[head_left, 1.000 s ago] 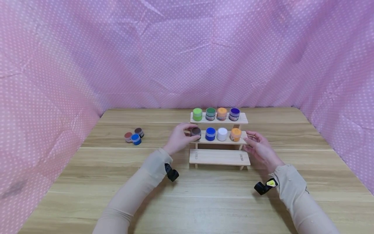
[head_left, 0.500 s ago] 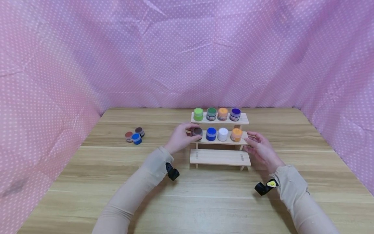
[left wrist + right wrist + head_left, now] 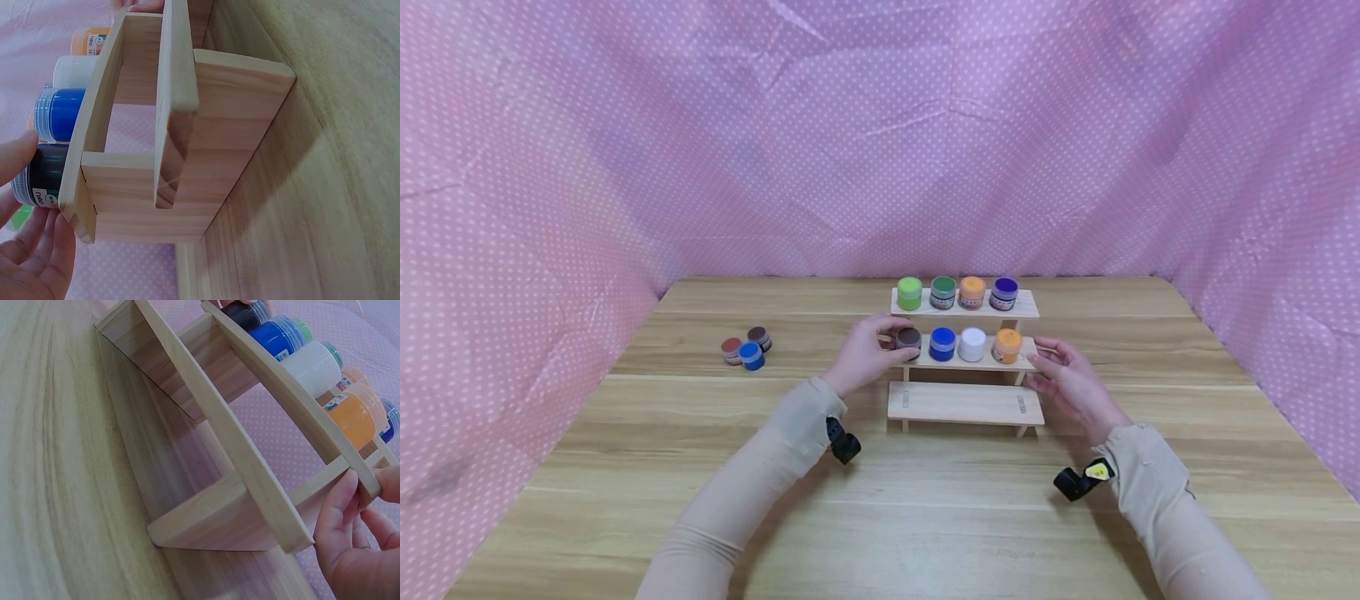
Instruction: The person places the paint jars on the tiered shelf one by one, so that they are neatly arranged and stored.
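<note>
At the left end of the middle tier of a wooden stepped rack (image 3: 964, 403), my left hand (image 3: 861, 354) holds a dark brown paint jar (image 3: 908, 340) between thumb and fingers. The jar's base meets the shelf in the left wrist view. To its right on that tier stand a blue jar (image 3: 942, 344), a white jar (image 3: 972, 344) and an orange jar (image 3: 1007, 346). My right hand (image 3: 1070, 383) grips the right end of the middle shelf; in the right wrist view its thumb and fingers (image 3: 340, 503) pinch the board's end.
The top tier carries a light green jar (image 3: 909, 293), a dark green jar (image 3: 943, 293), a pale orange jar (image 3: 972, 293) and a purple jar (image 3: 1003, 294). Left on the table lie a red-brown jar (image 3: 732, 351), a blue jar (image 3: 751, 356) and a dark jar (image 3: 759, 338).
The dark brown jar has shifted slightly right along the shelf, closer to the blue jar, with my left hand around it. My right hand keeps its grip on the shelf end.
</note>
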Demonstrator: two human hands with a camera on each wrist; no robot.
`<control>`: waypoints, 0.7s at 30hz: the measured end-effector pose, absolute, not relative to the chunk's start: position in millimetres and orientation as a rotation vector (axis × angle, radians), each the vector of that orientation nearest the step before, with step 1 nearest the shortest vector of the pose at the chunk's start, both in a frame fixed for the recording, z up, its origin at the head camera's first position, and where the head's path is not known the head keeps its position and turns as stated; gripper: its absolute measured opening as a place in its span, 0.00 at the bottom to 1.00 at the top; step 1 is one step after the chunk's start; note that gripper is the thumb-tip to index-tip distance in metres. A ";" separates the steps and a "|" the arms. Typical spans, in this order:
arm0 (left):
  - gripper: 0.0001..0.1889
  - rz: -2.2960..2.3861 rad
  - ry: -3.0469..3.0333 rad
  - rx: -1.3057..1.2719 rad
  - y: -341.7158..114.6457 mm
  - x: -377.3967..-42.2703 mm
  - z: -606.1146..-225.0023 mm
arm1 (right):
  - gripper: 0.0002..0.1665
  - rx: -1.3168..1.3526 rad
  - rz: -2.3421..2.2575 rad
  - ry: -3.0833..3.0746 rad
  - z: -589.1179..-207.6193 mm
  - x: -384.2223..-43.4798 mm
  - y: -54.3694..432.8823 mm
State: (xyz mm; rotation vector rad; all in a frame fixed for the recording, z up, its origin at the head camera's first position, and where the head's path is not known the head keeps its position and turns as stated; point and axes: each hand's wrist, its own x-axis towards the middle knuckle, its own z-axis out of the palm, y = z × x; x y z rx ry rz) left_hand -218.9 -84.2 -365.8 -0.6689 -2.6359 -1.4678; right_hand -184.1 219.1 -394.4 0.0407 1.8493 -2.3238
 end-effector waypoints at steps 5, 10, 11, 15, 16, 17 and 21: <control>0.22 -1.468 -2.633 -0.683 -85.7 -220.2 -367.9 | 0.13 0.049 -2.324 1.839 -394.3 -183.4 219.1; 0.24 -1.486 -2.648 -0.654 -87.8 -219.3 -366.3 | 0.14 0.056 -2.315 1.843 -394.1 -183.3 219.0; 0.24 -1.494 -2.647 -0.649 -88.2 -218.9 -365.7 | 0.15 0.061 -2.314 1.842 -393.9 -183.3 219.0; 0.24 -1.524 -2.628 -0.652 -91.8 -217.3 -364.1 | 0.15 0.068 -2.303 1.855 -393.1 -183.5 219.2; 0.23 -1.537 -2.618 -0.657 -93.2 -216.9 -364.2 | 0.15 0.069 -2.300 1.857 -392.9 -183.6 219.4; 0.23 -1.545 -2.610 -0.661 -94.8 -216.4 -364.4 | 0.15 0.070 -2.300 1.859 -392.6 -183.5 219.4; 0.23 -1.543 -2.593 -0.672 -102.9 -213.8 -366.3 | 0.16 0.068 -2.285 1.874 -391.9 -182.9 218.8</control>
